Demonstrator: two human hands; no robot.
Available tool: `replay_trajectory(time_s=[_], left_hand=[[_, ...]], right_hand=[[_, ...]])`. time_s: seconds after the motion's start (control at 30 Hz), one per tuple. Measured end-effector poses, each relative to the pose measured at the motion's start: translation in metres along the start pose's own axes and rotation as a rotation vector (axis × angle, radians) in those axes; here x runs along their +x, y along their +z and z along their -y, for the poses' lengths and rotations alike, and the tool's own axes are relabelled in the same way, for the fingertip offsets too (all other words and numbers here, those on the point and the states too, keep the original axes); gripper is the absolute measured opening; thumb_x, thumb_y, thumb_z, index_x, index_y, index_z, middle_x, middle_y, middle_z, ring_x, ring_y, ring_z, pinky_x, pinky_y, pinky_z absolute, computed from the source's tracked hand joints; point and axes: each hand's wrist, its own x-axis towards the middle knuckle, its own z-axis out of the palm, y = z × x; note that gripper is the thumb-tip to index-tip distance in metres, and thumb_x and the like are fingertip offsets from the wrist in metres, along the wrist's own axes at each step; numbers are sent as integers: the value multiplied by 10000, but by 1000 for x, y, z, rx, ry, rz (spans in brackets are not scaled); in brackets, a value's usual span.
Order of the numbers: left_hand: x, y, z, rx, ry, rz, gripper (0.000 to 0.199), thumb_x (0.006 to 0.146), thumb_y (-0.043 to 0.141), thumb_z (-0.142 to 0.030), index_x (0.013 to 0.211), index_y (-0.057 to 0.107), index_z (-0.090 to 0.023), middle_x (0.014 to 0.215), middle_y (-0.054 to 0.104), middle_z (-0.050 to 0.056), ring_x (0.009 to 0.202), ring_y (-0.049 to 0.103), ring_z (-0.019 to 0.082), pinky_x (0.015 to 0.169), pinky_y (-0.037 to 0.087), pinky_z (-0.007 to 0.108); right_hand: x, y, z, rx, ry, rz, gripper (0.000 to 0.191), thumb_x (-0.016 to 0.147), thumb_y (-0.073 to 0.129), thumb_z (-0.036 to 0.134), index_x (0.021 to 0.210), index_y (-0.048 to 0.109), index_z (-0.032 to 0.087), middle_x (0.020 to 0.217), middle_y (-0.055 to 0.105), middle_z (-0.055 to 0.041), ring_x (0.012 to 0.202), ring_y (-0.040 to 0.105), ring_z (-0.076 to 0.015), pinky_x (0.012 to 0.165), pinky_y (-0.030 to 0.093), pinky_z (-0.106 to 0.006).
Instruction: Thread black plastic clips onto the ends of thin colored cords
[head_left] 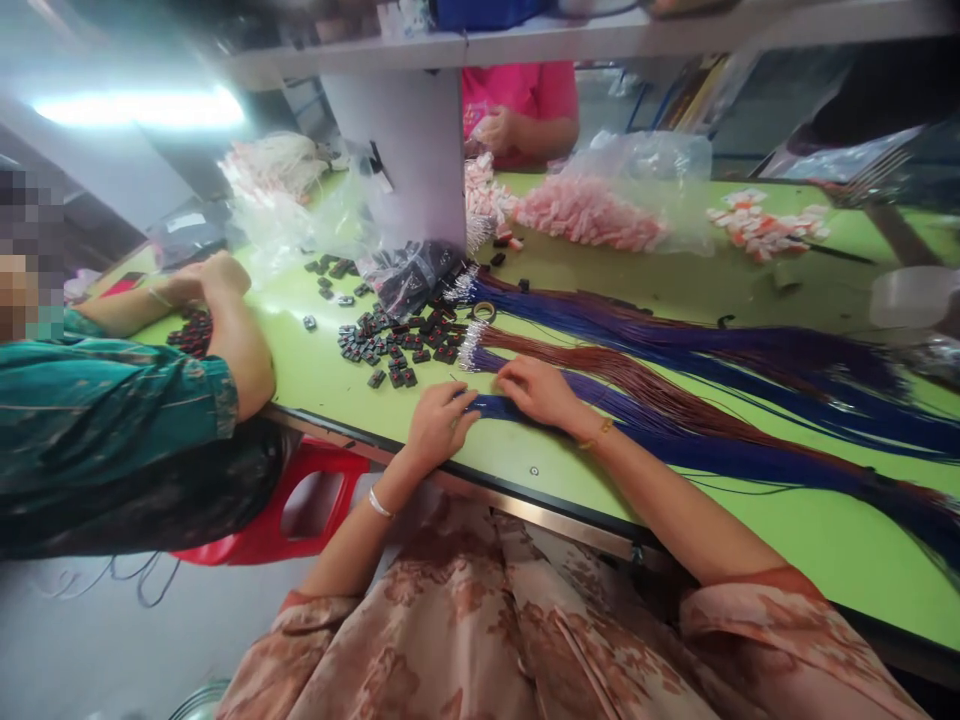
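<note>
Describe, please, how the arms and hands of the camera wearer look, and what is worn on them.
The left hand and right hand are both ungloved. A silver-coloured bangle circles the left wrist, a gold-coloured bracelet the right. The sleeves, pale pinkish-brown with darker rust-brown patches, end near the elbows.

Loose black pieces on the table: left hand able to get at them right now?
Likely yes. The left hand is close to the nearest black pieces, with only green tabletop visibly between; it would probably have to leave the blue wires first.
</note>
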Motion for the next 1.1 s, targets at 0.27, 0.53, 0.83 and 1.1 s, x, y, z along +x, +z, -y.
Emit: replay_trajectory(time_s=[0.27, 0.53, 0.83, 1.1], left_hand=[[-16, -20, 62, 219, -502, -170, 304, 863, 496, -243, 1112, 651, -162, 1021, 588, 149, 967, 581, 293, 847, 489, 420], [-16, -27, 68, 104, -517, -117, 166, 785, 561, -197, 943, 609, -202, 960, 601, 95, 917, 601, 267, 827, 502, 404], [-24, -33, 63, -351, -601, -345, 366, 701, 669, -263, 1055, 597, -203, 970, 578, 50, 737, 595, 143, 755, 539, 322], [-15, -36, 13, -870, -728, -424, 388, 651, 766, -359, 972, 632, -187, 693, 581, -28, 606, 553, 98, 569, 449, 222]], right_hand=[[-16, 17, 8, 2, 12, 51, 186, 930, 458, 224, 878, 633, 185, 909, 624, -74, 871, 548, -186, 770, 388, -289], [-18, 4, 18, -18, 111, -2, 176, 928, 404, 241, 914, 569, 183, 823, 649, -61, 717, 539, -183, 656, 346, -288], [-4, -1, 34, 172, 56, 53, 178, 893, 412, 196, 881, 590, 179, 820, 667, -36, 700, 564, -146, 662, 370, -252], [3, 4, 37, -111, 82, 39, 166, 893, 428, 175, 914, 591, 150, 878, 630, -105, 767, 534, -194, 695, 353, -295]])
